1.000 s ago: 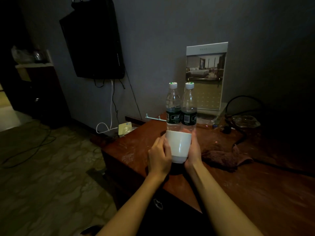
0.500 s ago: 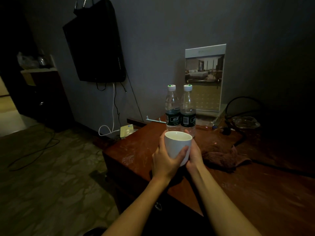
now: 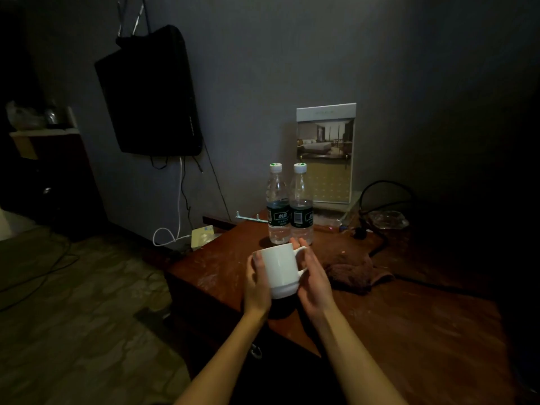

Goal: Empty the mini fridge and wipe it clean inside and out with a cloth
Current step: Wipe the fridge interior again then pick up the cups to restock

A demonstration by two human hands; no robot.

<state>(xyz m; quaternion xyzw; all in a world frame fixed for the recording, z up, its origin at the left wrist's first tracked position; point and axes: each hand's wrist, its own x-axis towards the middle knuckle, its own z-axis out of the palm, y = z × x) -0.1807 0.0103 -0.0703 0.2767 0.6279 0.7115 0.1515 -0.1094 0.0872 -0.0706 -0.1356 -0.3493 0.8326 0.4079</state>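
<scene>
Firmly, the left hand [image 3: 257, 285] grips a white mug [image 3: 280, 270] from its left side, thumb laid across the front near the rim. The right hand [image 3: 314, 285] lies flat against the handle side, fingers straight and relaxed. The mug is over the near left corner of the wooden tabletop [image 3: 409, 331]. A crumpled brown cloth [image 3: 355, 273] lies on the tabletop just right of the right hand. Two capped water bottles [image 3: 278, 206] stand touching just beyond the mug, with a picture card [image 3: 325, 153] propped against the far wall behind them.
</scene>
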